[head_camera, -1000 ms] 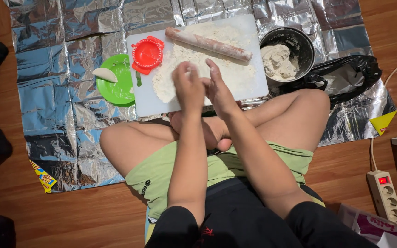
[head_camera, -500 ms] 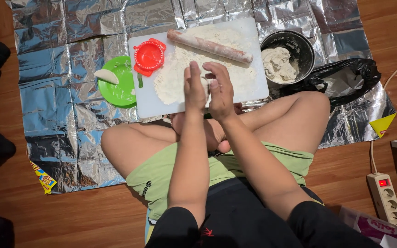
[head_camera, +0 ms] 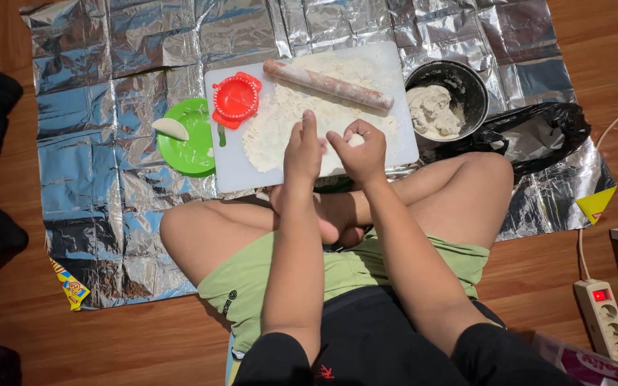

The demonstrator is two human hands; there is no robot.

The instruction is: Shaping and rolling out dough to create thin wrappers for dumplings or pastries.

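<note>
- White dough piece (head_camera: 354, 140) sits pinched in the right hand (head_camera: 359, 151), over the near edge of the floury white board (head_camera: 230, 168).
- The left hand (head_camera: 302, 154) is just beside it, fingers loosely curled and holding nothing.
- The rolling pin (head_camera: 328, 84) lies slanted farther away, its long side running left to right.

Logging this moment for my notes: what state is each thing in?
Left hand: flat, fingers straight, on the floured board.
Right hand: curled around a small white piece.
Rolling pin: lying on the board, floury.
Red press mould: open, empty.
Green plate: holds one folded dumpling.
Black pot: holds dough.
Power strip: switch lit.
</note>
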